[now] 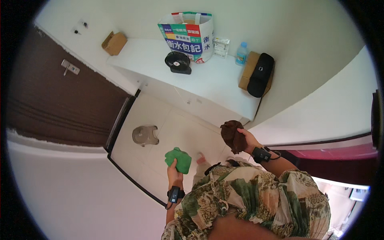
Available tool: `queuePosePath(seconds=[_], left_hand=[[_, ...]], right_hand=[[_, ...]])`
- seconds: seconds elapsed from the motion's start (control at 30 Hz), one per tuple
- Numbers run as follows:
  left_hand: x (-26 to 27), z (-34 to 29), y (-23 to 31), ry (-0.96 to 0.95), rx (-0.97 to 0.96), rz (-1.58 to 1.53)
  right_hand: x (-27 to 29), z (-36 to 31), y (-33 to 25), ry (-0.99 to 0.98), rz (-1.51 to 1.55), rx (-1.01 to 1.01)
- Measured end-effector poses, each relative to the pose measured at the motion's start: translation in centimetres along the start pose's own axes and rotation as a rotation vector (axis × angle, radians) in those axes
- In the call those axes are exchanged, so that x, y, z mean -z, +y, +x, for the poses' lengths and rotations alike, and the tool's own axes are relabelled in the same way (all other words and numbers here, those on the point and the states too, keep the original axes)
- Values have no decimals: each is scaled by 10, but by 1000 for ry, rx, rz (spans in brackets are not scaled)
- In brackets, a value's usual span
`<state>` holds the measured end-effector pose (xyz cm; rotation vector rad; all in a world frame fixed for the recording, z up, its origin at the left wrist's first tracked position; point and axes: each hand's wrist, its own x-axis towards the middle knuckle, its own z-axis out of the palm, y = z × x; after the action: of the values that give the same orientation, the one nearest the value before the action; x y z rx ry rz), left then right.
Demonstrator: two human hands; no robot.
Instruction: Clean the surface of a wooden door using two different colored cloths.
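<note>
My left hand [174, 176] is closed on a crumpled green cloth [183, 161], with the thumb lying over its near side. To the right and a little farther out, my right hand [250, 142] grips a bunched dark brown cloth [233, 137]. The two cloths are held apart in the air above the floor. How far each is folded inside the grip is hidden. Both wrists carry a black strap with a small black device.
Ahead runs a white cabinet [218, 89] bearing a printed shopping bag [188, 38], a black fan [178, 62], a water bottle [241, 54], a black case [261, 75] on cardboard and an open carton [114, 43]. A grey stool [145, 135] stands on the floor near a brown door [52, 92].
</note>
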<state>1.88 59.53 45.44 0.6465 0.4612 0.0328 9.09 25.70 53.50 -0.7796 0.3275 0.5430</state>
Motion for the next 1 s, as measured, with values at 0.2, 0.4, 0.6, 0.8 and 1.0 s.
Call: queuePosePath(seconds=[0.2,0.4,0.6,0.8,1.0], left_hand=[[-35,19,5,-81,-56,41],[-59,49,15,-193,11,29],[-106,48,27,-371,36,190],[-173,21,37,-649,23,441],[-199,24,52,-713,23,538]], right_hand=[[5,-5,-15,-64,2,174],[15,5,-20,-99,-56,230],[-12,-10,-39,-91,-427,329],[-57,10,-41,-416,-815,324],[-106,13,-39,-492,-752,264]])
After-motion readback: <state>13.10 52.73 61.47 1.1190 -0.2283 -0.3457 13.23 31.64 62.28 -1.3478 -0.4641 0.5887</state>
